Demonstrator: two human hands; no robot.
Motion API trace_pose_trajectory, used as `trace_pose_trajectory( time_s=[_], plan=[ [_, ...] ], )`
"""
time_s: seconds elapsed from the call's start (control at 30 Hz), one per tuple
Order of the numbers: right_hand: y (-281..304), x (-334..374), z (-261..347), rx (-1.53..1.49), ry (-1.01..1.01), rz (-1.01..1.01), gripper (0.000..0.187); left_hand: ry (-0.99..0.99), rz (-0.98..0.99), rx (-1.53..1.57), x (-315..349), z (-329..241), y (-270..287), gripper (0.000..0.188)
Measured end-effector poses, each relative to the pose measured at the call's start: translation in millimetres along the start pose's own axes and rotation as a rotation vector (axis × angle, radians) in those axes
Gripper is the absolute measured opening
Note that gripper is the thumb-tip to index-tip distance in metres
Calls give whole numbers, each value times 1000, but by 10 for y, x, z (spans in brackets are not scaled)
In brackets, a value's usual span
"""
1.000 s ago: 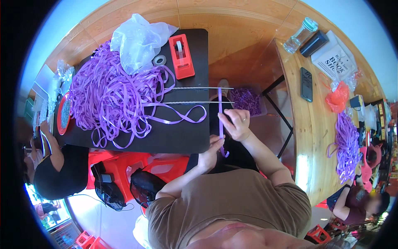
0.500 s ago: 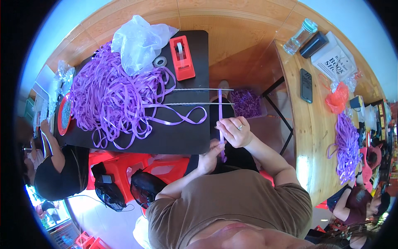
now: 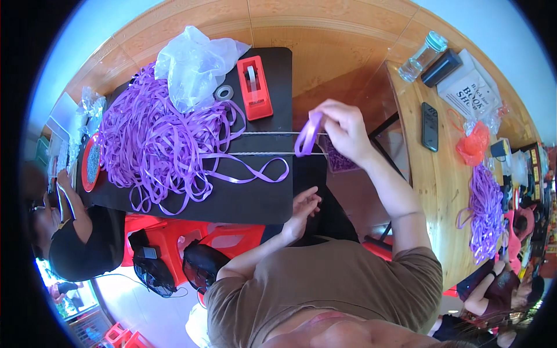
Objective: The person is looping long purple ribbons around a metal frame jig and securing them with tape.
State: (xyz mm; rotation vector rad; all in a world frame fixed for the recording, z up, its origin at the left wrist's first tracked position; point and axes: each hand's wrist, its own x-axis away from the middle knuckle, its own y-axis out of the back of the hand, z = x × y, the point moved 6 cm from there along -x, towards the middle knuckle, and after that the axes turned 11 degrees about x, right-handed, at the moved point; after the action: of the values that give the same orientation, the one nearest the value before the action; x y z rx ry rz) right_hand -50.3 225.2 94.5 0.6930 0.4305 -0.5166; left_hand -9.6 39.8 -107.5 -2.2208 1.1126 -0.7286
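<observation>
A purple ribbon is pinched in the fingers of my right hand. It hangs as a loop beside the two thin metal rods, which stick out past the right edge of the black table. The ribbon crosses in front of the rods' ends; whether it goes around them I cannot tell. My left hand is lower, just off the table's near right corner, fingers loosely bent and apart, holding nothing. A large tangled heap of purple ribbon covers the black table, with one curling strand reaching its right edge.
At the back of the black table are a red tape dispenser, a grey tape roll and a clear plastic bag. Below the rods' ends sits a bin of purple ribbon. A phone lies on the wooden table.
My right hand has risen away from my left, lifting the ribbon from a straight, hanging strip into a loop by the rods. My left hand has let go of the strip and its fingers have spread.
</observation>
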Motion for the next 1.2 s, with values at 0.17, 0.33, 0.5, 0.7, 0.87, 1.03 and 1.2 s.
trace_pose_trajectory(
  time_s=[0.17,0.33,0.5,0.7,0.87,1.03,1.2],
  plan=[
    [-179,-321,-660,-137,-208,181,15,-86,-105,11,-343,-97,-172,37],
    [-457,-265,-1152,-454,-563,277,18,-220,-225,57,-622,-210,-221,33],
    [-590,-33,-1537,-496,-769,272,20,-378,-305,41,-873,-337,-213,31],
    [-737,209,-1575,-632,-903,243,19,-570,-256,47,-1063,-430,-235,35],
    [-872,569,-1775,-561,-972,326,13,-744,-264,177,-1199,-545,-397,37],
    [-869,811,-1518,-532,-1064,319,21,-707,-206,69,-1347,-366,-139,27],
    [-878,1082,-1476,-403,-1046,363,23,-687,-203,32,-1228,-315,-157,20]
  ],
)
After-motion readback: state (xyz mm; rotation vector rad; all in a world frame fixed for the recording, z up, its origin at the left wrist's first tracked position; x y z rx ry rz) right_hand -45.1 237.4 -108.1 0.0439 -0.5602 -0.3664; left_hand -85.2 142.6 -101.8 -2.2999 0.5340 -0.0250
